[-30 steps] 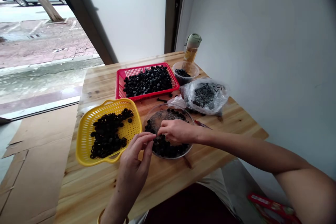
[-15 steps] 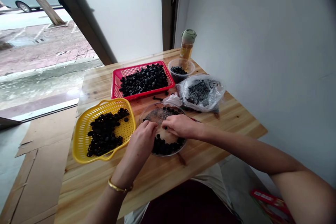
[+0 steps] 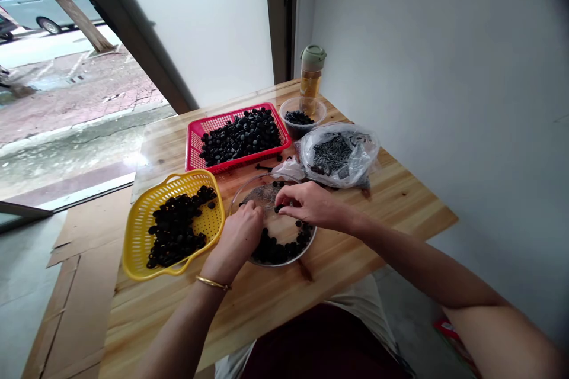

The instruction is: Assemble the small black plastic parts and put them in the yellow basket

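Observation:
Both hands are over a round clear tray point(image 3: 290, 262) that holds small black round pieces along its near and right sides and a patch of fine dark bits at its far left. My right hand point(image 3: 306, 204) pinches a small black piece point(image 3: 278, 208) between thumb and fingertips. My left hand point(image 3: 244, 228) is closed at the tray's left side, its fingers curled down; what they hold, if anything, is hidden. To the left, a yellow basket point(image 3: 133, 235) contains black ring-like and round pieces.
Behind the tray is a red basket point(image 3: 194, 157) of black round pieces. Beyond it to the right are a clear bowl point(image 3: 288, 128), an open plastic bag point(image 3: 362, 160) with dark bits and a green-lidded bottle point(image 3: 311, 71). A wall borders the right.
My right hand has shifted slightly up and right, away from my left hand, and a black piece now shows at its fingertips. The whole view has shifted a little.

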{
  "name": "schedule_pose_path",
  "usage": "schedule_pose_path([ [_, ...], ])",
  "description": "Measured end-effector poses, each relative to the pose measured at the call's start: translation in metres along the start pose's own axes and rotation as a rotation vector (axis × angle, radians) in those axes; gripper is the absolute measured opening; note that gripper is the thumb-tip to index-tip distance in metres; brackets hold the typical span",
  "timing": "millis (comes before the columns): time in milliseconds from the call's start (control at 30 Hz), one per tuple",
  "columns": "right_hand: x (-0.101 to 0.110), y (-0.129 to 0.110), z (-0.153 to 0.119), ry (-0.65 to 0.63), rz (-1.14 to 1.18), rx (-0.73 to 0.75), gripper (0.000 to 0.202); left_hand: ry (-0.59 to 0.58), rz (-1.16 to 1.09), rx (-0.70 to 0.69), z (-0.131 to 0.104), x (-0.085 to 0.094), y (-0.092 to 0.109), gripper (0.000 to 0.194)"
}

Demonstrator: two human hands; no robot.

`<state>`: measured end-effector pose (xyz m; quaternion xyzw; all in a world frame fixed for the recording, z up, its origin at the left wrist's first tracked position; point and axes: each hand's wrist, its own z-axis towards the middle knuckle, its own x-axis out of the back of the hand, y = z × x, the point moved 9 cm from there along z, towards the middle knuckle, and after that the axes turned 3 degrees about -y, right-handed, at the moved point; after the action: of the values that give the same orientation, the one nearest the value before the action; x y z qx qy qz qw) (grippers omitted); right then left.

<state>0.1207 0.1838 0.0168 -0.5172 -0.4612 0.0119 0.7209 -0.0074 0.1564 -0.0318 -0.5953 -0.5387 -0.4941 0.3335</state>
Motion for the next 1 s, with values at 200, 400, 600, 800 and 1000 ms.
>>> schedule_pose_path([
  [200,0.003,0.019,-0.027,0.117,0.625,-0.119,0.022,0.149,-0.097,0.045,-0.009,0.019,0.003,0.015],
  [400,-0.019,0.029,-0.04,0.114,1.073,-0.219,0.035,0.392,-0.543,0.001,-0.048,0.051,0.011,0.01],
  [600,-0.036,0.022,-0.046,0.134,1.227,-0.186,0.037,0.416,-1.219,-0.121,-0.072,0.055,0.028,0.007],
  [800,-0.043,0.012,-0.047,0.15,1.238,-0.202,0.037,0.396,-1.392,-0.08,-0.074,0.047,0.03,0.018],
  [1000,-0.045,0.007,-0.046,0.154,1.148,-0.183,0.035,0.424,-1.316,-0.075,-0.079,0.045,0.026,0.017],
])
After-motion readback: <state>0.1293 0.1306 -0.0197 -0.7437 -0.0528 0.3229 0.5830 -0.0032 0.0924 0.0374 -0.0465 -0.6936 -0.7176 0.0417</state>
